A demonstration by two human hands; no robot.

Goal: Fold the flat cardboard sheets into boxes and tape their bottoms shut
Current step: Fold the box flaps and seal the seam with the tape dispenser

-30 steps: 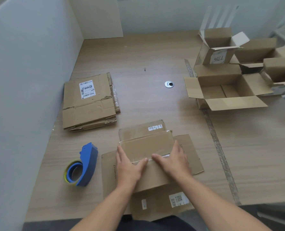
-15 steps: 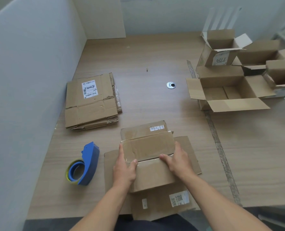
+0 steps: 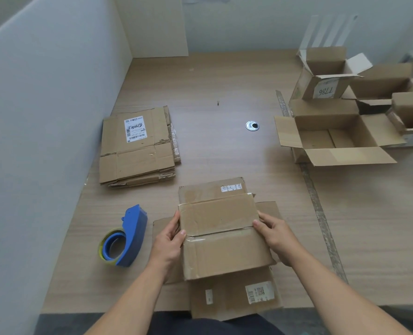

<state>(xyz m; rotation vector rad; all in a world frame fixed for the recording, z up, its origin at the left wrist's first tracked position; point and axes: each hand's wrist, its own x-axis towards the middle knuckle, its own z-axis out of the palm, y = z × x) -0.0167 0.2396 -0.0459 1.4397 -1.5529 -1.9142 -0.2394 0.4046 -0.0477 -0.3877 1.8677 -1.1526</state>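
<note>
A brown cardboard box (image 3: 222,235) stands bottom up at the near middle of the table, its two bottom flaps closed with clear tape along their seam. My left hand (image 3: 170,243) grips the box's left side, thumb on top at the seam. My right hand (image 3: 273,234) grips the right side in the same way. The box's open flaps spread flat on the table around it. A blue tape dispenser (image 3: 125,236) with a yellowish roll lies to the left of the box. Further back on the left sits a stack of flat cardboard sheets (image 3: 136,147).
Several folded, open boxes (image 3: 338,131) crowd the right back of the wooden table (image 3: 224,93). A round metal grommet (image 3: 252,125) sits in the table's middle. A grey partition wall runs along the left edge. A strip of tape crosses the table on the right.
Both hands slid outward from the middle of the taped seam to the box's left and right sides and now grip it there.
</note>
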